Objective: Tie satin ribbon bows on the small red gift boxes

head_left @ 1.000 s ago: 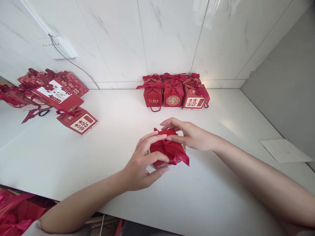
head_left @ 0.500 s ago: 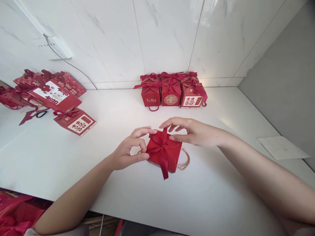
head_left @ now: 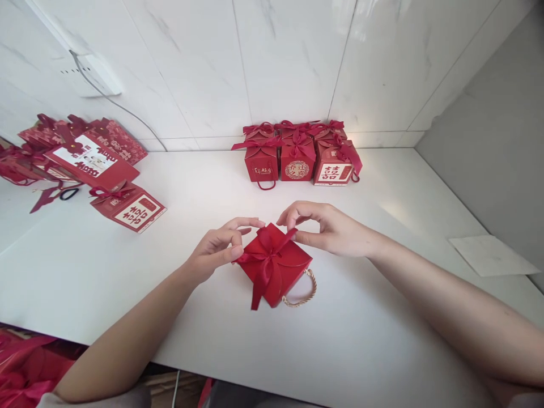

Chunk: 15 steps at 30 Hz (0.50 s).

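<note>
In front of me on the white table [head_left: 204,317] stands a red gift box [head_left: 293,263], one corner turned toward me. A dark red ribbon [head_left: 264,271] is tied in a bow over the folded lid. My left hand [head_left: 219,249] pinches a ribbon end at the box's left corner between thumb and finger. At the far right side, my right hand [head_left: 329,229] is closed at the tip of another ribbon end, thumb and forefinger together. A twisted gold cord handle [head_left: 312,289] hangs out at the box's right side and rests on the table.
Several red ribboned boxes [head_left: 297,158] stand in a block against the tiled wall. To the left, a red box [head_left: 127,209] lies tilted beside several flat red bags [head_left: 89,158]. A white sheet [head_left: 493,255] lies at the right edge. More red boxes [head_left: 29,362] are at lower left.
The box has turned clockwise and shifted slightly left, so a corner now points at me. My left hand has closed on a ribbon end, and my right fingers have drawn together on another.
</note>
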Motion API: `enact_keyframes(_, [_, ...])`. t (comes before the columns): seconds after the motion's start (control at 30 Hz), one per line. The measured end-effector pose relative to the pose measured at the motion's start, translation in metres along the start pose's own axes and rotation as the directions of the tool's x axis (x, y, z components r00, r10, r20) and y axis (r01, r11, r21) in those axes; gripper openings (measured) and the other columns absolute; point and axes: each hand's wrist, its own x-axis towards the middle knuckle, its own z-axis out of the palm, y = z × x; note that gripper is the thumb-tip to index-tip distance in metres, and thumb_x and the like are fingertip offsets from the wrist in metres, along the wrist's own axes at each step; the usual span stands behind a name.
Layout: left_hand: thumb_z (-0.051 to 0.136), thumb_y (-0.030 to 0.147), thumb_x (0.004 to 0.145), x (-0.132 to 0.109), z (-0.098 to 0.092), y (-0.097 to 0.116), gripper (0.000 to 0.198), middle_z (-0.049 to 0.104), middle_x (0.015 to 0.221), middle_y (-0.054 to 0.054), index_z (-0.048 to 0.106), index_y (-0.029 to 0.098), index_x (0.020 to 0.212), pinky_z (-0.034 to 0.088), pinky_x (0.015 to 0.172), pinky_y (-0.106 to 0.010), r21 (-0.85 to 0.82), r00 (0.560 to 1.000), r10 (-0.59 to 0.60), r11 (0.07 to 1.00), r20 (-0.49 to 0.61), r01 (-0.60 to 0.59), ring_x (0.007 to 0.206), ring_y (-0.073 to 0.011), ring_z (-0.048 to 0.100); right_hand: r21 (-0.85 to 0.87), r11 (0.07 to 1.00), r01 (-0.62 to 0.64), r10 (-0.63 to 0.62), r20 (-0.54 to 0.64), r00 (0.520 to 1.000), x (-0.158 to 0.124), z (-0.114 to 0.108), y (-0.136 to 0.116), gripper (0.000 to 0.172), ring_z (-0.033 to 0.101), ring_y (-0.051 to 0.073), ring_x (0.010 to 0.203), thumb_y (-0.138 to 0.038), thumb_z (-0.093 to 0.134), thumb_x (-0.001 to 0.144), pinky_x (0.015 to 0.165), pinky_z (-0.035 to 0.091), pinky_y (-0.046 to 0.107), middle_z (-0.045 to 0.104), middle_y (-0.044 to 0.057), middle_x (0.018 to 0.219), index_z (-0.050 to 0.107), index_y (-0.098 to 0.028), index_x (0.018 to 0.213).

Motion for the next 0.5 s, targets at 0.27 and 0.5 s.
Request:
enact_keyframes(0.27, [0.059,0.035,0.088,-0.0005,-0.0022,-0.0019,0.039,0.063,0.121,-0.012,0.046,0.018,0.055,0.044,0.105,-0.052,0.066,0.968,-0.100,0.991,-0.228,0.118,0.125,-0.0296,0.052,0.025,0.996,0.086,-0.088,0.054,0.995,-0.0026,-0.0025,-0.0049,0.018,0.058,0.018,0.097,-0.005,0.059,0.078,0.086,0.047,0.034,0.060,0.004,0.101,0.051,-0.021,0.077])
enact_keyframes(0.5, [0.060,0.039,0.086,0.0004,0.0046,0.0003,0.020,0.063,0.112,-0.009,0.057,0.021,0.094,0.051,0.083,-0.037,0.232,0.940,-0.015,0.968,-0.341,0.100,0.103,-0.0221,0.061,0.086,0.991,0.105,-0.112,0.083,0.990,-0.0020,-0.0080,-0.0011,0.008,0.057,0.020,0.106,-0.024,0.056,0.091,0.092,0.047,0.037,0.059,0.007,0.111,0.056,-0.021,0.083])
